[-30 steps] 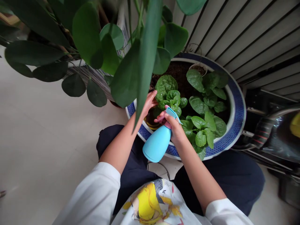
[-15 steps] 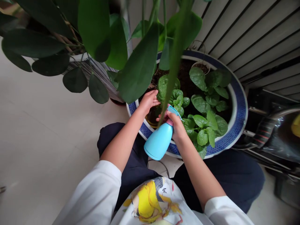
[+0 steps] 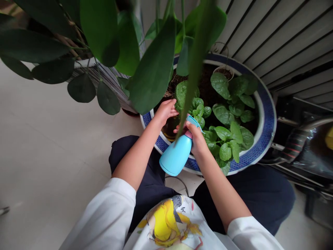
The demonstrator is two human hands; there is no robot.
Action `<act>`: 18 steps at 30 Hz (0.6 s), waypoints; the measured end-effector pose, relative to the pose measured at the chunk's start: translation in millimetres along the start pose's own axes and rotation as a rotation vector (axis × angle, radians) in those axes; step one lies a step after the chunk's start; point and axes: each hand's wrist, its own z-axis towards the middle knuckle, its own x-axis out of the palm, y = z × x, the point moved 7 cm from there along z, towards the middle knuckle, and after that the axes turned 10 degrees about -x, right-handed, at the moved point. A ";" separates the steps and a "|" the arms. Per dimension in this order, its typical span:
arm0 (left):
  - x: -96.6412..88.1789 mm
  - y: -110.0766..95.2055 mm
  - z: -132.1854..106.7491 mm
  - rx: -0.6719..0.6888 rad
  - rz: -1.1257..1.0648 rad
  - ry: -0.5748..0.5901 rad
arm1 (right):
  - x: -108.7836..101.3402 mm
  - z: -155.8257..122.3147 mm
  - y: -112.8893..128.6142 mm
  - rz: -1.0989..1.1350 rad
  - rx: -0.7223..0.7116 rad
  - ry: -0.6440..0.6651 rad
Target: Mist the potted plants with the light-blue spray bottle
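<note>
Work observed: spraying the low leafy plants (image 3: 229, 133) in a blue-rimmed planter bowl (image 3: 264, 139) that stands on the floor (image 3: 52, 146).
Right hand (image 3: 197, 139): clenched round the neck of the spray bottle (image 3: 174, 157), with a finger on the trigger.
Spray bottle: over the bowl's near rim, tilted, with its base toward the person and its nozzle toward the plants.
Left hand (image 3: 165, 111): just inside the rim, fingers curled beside a broad leaf. I cannot tell whether it grips anything.
Obstruction: overhanging leaves (image 3: 153, 69) of the neighbouring plant cross the line of sight to the nozzle.
Assessment: the steep tilt may starve the pickup tube, so a more level bottle would suit better.
Recommendation: use the left hand to lift foliage so the mist reaches the undersides and the soil (image 3: 205, 92), and give short, even squeezes.
Risk: overspray past the rim onto the floor.
</note>
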 end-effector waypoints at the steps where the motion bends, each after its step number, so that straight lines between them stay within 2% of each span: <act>1: 0.1 0.0 -0.5 -0.003 0.004 0.005 | 0.3 -0.8 1.3 0.003 -0.012 -0.003; 8: -3.6 -1.3 0.9 0.025 0.019 -0.017 | -3.9 -3.1 2.3 0.053 -0.070 -0.085; 10: -6.4 -8.4 1.1 0.134 0.078 -0.059 | -2.1 -3.2 12.6 0.056 -0.126 -0.078; 14: -11.2 -25.8 -0.9 0.421 0.245 -0.169 | 6.3 -6.1 38.6 0.093 -0.213 0.021; 18: -11.0 -26.2 4.1 0.470 0.310 -0.192 | 7.6 -11.2 44.7 0.137 -0.199 0.037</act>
